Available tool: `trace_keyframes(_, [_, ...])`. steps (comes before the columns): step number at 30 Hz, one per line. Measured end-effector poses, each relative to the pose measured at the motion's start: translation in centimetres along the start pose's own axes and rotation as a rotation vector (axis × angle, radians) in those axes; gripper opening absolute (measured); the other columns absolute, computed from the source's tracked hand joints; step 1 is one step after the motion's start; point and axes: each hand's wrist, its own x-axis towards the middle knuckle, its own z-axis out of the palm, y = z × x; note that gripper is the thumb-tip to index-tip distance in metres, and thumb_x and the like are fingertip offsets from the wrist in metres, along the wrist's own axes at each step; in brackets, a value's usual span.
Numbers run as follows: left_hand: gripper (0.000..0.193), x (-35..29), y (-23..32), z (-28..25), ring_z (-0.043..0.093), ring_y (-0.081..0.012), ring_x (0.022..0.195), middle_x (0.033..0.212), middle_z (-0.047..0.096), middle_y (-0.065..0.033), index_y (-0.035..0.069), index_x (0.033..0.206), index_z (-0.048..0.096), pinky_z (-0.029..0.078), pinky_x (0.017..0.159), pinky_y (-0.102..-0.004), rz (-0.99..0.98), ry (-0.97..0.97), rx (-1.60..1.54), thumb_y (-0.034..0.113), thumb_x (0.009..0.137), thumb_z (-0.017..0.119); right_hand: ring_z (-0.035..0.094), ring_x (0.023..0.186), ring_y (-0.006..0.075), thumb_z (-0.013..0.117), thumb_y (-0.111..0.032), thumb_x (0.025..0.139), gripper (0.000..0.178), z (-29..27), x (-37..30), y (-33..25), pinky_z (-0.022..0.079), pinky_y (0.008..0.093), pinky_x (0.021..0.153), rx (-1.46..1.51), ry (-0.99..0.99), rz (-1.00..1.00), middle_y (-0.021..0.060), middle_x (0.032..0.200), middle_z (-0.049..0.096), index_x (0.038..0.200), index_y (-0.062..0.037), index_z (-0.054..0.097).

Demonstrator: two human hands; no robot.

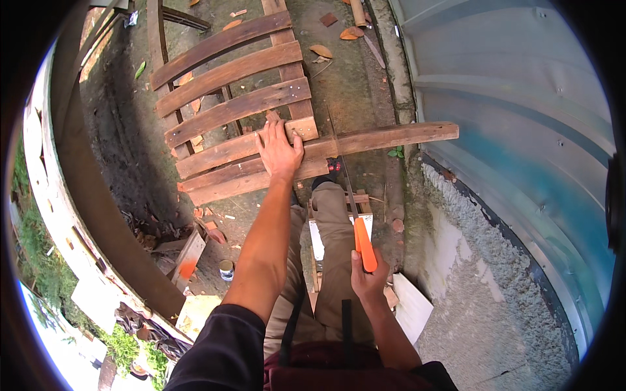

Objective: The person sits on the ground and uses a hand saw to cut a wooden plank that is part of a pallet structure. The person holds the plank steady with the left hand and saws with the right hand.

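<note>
In the head view, my left hand (280,150), fingers spread, presses on the frame (228,77), probably steadying the board (398,135) along its near end. My right hand (370,275) grips the saw (365,244), blade across the board's overhang, likely to clear the frame.

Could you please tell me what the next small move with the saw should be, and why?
Perhaps one gentle stroke of the orange-handled saw: the right hand grips it, its blade appears to cross the long board, and the left hand rests on the slatted wood.
</note>
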Motion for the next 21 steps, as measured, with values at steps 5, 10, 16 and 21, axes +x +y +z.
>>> trace_keyframes(5, [0.052, -0.1, 0.1, -0.2, 0.04, -0.0272, 0.146, 0.146, 0.055, -0.0098, 0.009, 0.137, 0.056, 0.019, 0.125, -0.0526, -0.015, -0.007, -0.009, 0.033, 0.091, 0.056, 0.053, 0.06, 0.0119, 0.073, -0.021, 0.097, 0.025, -3.3, -2.1, -3.1, 0.043, 0.0292, 0.057, -0.079, -0.089, 0.084, 0.0048, 0.067, 0.057, 0.095, 0.0011, 0.061])
trace_keyframes(10, [0.055, -0.3, 0.0, -0.3, 0.041, -0.0274, 0.145, 0.145, 0.056, -0.01, 0.009, 0.138, 0.055, 0.018, 0.125, -0.0526, -0.019, -0.002, -0.008, 0.031, 0.088, 0.055, 0.062, 0.059, 0.0179, 0.075, -0.018, 0.095, 0.024, -3.5, -2.3, -6.8, 0.049, 0.0323, 0.058, -0.107, -0.134, 0.2, 0.0106, 0.069, 0.063, 0.093, 0.0013, 0.062])
trace_keyframes(16, [0.058, -0.1, 0.2, -0.5, 0.039, -0.0277, 0.147, 0.146, 0.054, -0.01, 0.009, 0.14, 0.054, 0.018, 0.125, -0.0531, -0.023, -0.037, -0.003, 0.032, 0.086, 0.056, 0.063, 0.062, 0.0305, 0.071, -0.033, 0.098, 0.037, 5.0, 13.5, -5.6, 0.049, 0.0397, 0.062, -0.18, -0.045, 0.116, 0.0194, 0.07, 0.063, 0.091, 0.0025, 0.063])
trace_keyframes(21, [0.061, -0.4, -0.1, -0.8, 0.038, -0.0282, 0.147, 0.147, 0.052, -0.0104, 0.009, 0.141, 0.052, 0.018, 0.125, -0.0541, -0.019, -0.07, 0.012, 0.033, 0.085, 0.057, 0.055, 0.064, 0.0141, 0.07, -0.04, 0.098, 0.044, 10.8, 18.5, -2.9, 0.045, 0.0365, 0.061, -0.122, -0.092, 0.072, 0.0091, 0.066, 0.06, 0.089, 0.0029, 0.068])
